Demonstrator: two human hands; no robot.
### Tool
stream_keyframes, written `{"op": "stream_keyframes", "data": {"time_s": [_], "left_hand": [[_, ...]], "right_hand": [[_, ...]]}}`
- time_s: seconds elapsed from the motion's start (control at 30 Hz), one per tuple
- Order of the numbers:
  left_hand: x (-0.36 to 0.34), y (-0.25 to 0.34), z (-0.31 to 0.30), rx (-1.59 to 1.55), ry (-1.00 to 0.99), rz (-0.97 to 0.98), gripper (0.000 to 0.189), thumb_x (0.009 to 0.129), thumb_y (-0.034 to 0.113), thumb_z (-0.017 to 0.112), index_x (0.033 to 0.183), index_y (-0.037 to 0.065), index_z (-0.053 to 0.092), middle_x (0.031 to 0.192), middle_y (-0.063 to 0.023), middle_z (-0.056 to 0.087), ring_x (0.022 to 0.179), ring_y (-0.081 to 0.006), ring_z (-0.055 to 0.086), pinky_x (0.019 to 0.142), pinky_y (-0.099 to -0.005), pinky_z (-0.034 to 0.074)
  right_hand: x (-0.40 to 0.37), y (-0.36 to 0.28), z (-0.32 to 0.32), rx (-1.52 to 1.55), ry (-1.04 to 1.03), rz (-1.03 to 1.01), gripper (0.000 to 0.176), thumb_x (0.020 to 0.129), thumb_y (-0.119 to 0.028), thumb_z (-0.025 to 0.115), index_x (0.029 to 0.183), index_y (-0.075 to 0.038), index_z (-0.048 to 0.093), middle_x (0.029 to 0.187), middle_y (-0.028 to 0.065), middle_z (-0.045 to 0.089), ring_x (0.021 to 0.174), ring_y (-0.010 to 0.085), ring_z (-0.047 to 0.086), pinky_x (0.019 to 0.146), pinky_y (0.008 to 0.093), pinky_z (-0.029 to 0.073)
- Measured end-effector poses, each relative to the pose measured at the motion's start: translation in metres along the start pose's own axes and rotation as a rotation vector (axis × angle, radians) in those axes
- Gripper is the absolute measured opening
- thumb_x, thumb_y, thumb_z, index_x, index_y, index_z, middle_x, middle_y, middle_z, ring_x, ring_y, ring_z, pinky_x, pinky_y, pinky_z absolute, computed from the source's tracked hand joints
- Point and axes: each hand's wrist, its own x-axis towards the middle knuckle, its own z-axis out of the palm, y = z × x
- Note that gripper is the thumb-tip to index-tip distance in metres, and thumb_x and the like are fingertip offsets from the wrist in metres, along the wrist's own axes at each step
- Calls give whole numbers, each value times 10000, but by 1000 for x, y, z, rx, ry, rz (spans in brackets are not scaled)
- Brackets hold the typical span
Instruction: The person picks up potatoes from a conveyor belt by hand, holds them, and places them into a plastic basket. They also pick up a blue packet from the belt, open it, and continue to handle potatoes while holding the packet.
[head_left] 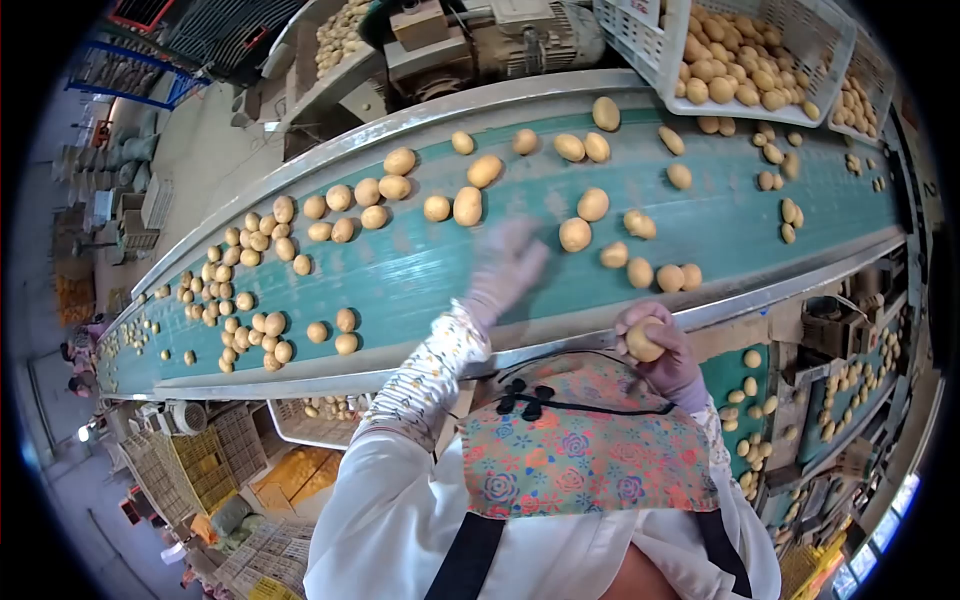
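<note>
My left hand (pixel 508 262), in a pale glove and patterned sleeve, hovers over or touches the green conveyor belt (pixel 400 275); motion smears its fingers, and no potato shows clearly in it. At the belt's near edge my right hand (pixel 668 365), also gloved, has its fingers wrapped round a potato (pixel 644 343). Close to the left hand lie a potato (pixel 468 206) on one side and another potato (pixel 575 235) on the other. Several loose potatoes are scattered along the belt, with a dense cluster (pixel 222 285) toward the left.
Metal rails border the belt, the near rail (pixel 540 350) just in front of my floral apron (pixel 590 440). White crates of potatoes (pixel 745 60) stand at the far right edge. A motor (pixel 540 45) sits behind the belt. To my right is a lower green belt (pixel 735 385) carrying potatoes.
</note>
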Motion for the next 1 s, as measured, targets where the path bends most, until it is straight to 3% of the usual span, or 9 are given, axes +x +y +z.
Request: {"op": "stream_keyframes", "data": {"time_s": [0.03,0.07,0.13,0.4,0.47,0.53,0.7,0.83,1.0], "left_hand": [[5,-6,-19,-48,30,-453,465,861,238,693,1280,69,581,1194,-177,611,1034,-331,606,892,-440,491],[3,-43,-26,359,318,-173,460,810,314,720,1190,92,584,1019,-138,617,871,-333,616,774,-461,495],[3,-56,-51,669,117,-337,480,806,379,736,1160,108,560,1067,-130,617,908,-328,631,792,-457,500],[30,-85,-81,710,-334,-808,578,815,442,727,1254,113,546,1201,-78,634,1064,-262,645,852,-398,537],[11,-101,-100,85,-302,-882,589,837,394,718,1300,87,520,1201,-75,626,1067,-214,634,849,-350,536],[-5,-90,-105,-602,-214,-857,602,891,254,671,1403,51,429,1221,-101,598,1084,-148,599,851,-271,517],[-32,-6,-99,-1851,-209,-427,674,917,80,537,1530,73,256,1428,-250,434,1237,-404,532,1008,-439,505],[-34,25,-99,-2141,-271,-459,697,925,89,508,1556,110,213,1507,-296,321,1286,-491,471,1066,-524,463],[-31,41,-100,-2064,-300,-503,666,957,149,511,1555,113,218,1506,-310,316,1286,-495,475,1046,-538,479]], "right_hand": [[0,1,-2,-10,30,11,346,911,-184,591,1202,-2,557,1058,138,628,830,219,654,687,300,530],[0,1,-3,-23,61,24,361,899,-165,590,1220,-1,556,1066,133,628,840,220,661,694,298,534],[2,7,2,-99,156,87,467,878,-128,615,1319,-4,525,1092,112,627,909,220,676,744,297,550],[32,31,10,-370,44,105,544,869,-70,636,1389,-15,487,1116,108,623,968,175,660,864,288,532],[26,27,9,-269,108,128,523,878,-62,637,1380,-13,497,1144,111,625,1002,183,653,885,285,524],[28,39,-14,-803,-67,-237,568,884,-83,654,1409,-8,451,1175,117,622,1044,184,639,901,283,514],[52,65,-23,-275,190,223,804,860,-163,722,1499,10,265,1204,138,614,1096,201,613,904,309,519],[107,37,-17,-652,559,-404,852,837,-166,736,1512,23,251,1155,133,623,1012,183,624,871,304,529],[73,-31,14,-658,207,-158,745,842,-113,712,1492,-21,360,1126,117,627,950,160,635,832,266,526]]}}
